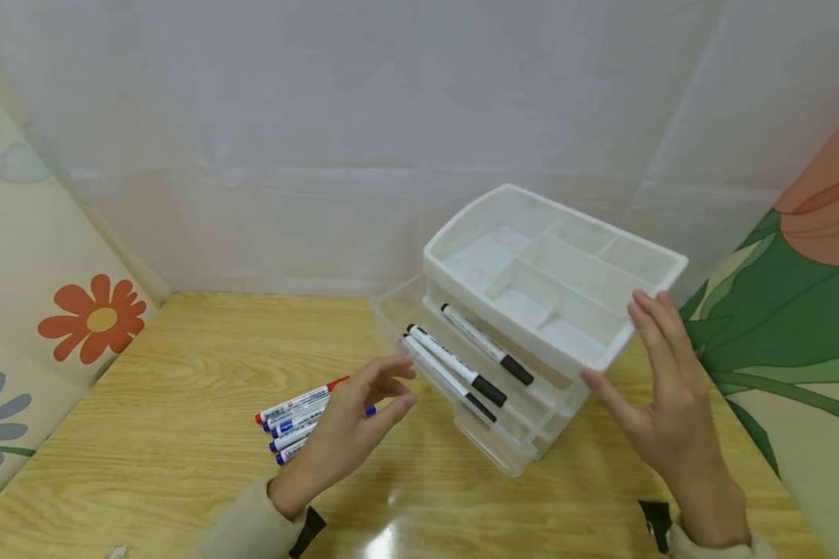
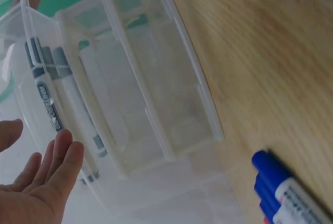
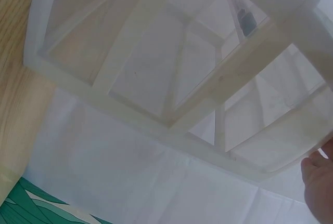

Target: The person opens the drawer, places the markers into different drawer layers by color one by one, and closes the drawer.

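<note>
A white drawer organizer with a compartmented top stands on the table, turned at an angle. Its upper clear drawer is pulled out. Several black-capped markers lie inside that drawer. My right hand holds the organizer's near right top corner, thumb on the front edge and fingers along the side. Near the drawer's front, my left hand is empty, with its fingers loosely bent. In the left wrist view, the left fingers are in front of the clear drawer; whether they touch it I cannot tell.
Several red- and blue-capped markers lie side by side on the wooden table, partly behind my left hand. A white sheet hangs at the back. Flower-patterned panels flank the table.
</note>
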